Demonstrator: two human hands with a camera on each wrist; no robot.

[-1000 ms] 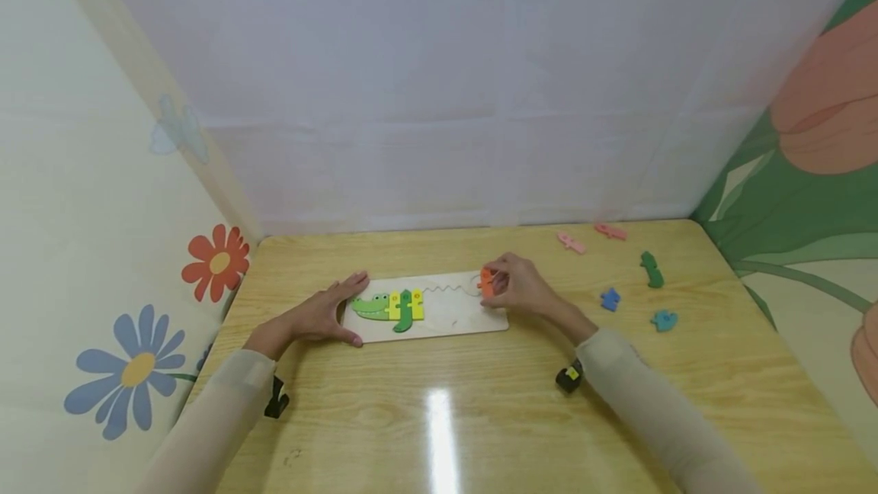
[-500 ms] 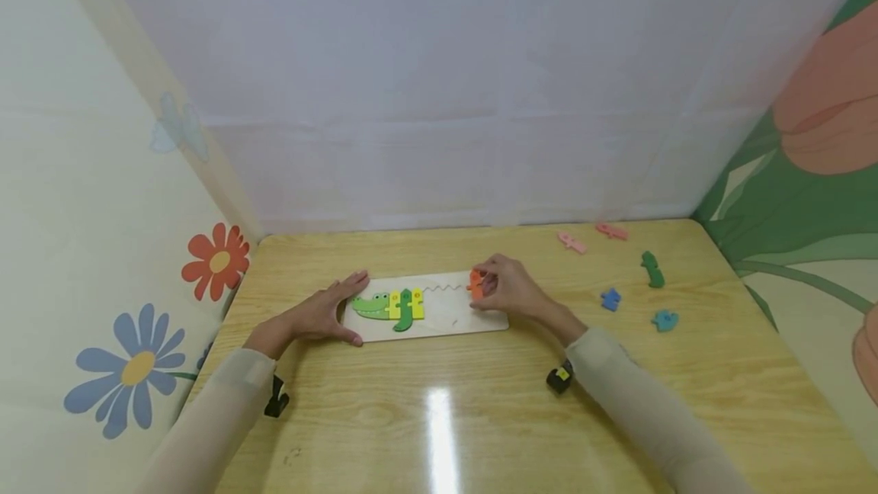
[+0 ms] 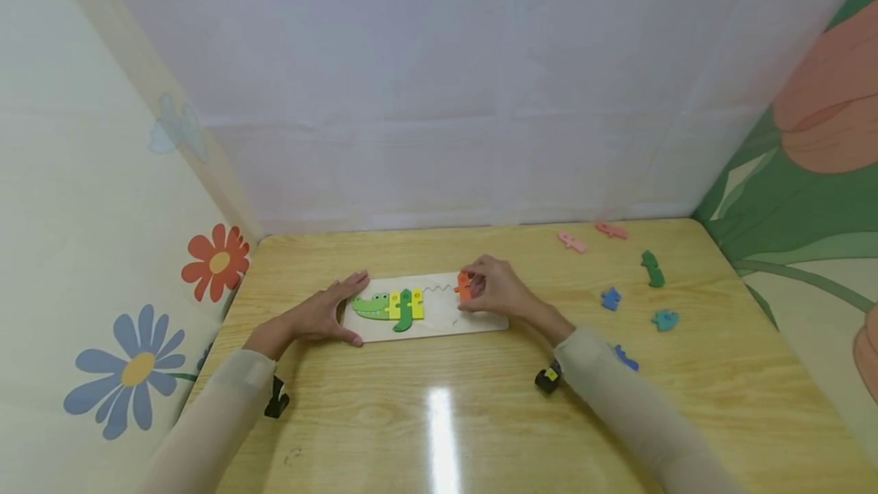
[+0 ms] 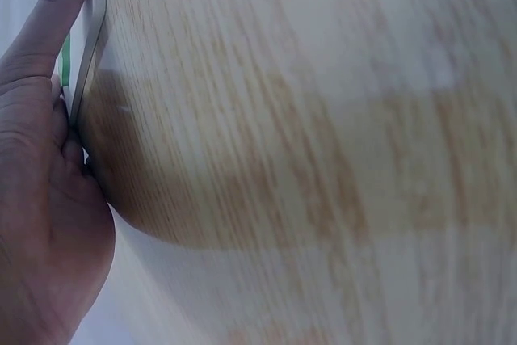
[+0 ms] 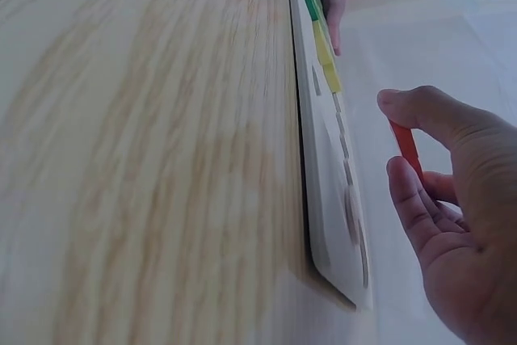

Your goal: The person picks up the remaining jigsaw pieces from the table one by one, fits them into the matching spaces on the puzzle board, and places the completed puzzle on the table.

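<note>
The right hand (image 3: pixel 504 290) pinched a small orange puzzle piece (image 3: pixel 463 288) between thumb and fingers, which covered much of its right side. The right wrist view showed only its thin edge, apart from the pale rectangular wooden board (image 3: pixel 442 322) and above its surface. In the head view the piece lay over the right part of the board, hiding some of the wavy groove.

The left hand (image 3: pixel 321 313) was spread wide around the board's left end, thumb by the near edge, a finger at the far one. Its own wrist view cut that hand off at the frame's left side and left just a green sliver visible.

On the board sat a light green crocodile-head piece (image 3: pixel 370 309), then yellow and green body pieces (image 3: pixel 405 315), their printed marks too small to read. On the wood-grain tabletop (image 3: pixel 357 418), a dark blue piece (image 3: pixel 627 357) was partly covered by the right sleeve (image 3: pixel 604 368); pink, green, blue and teal pieces (image 3: pixel 664 319) lay farther off.
</note>
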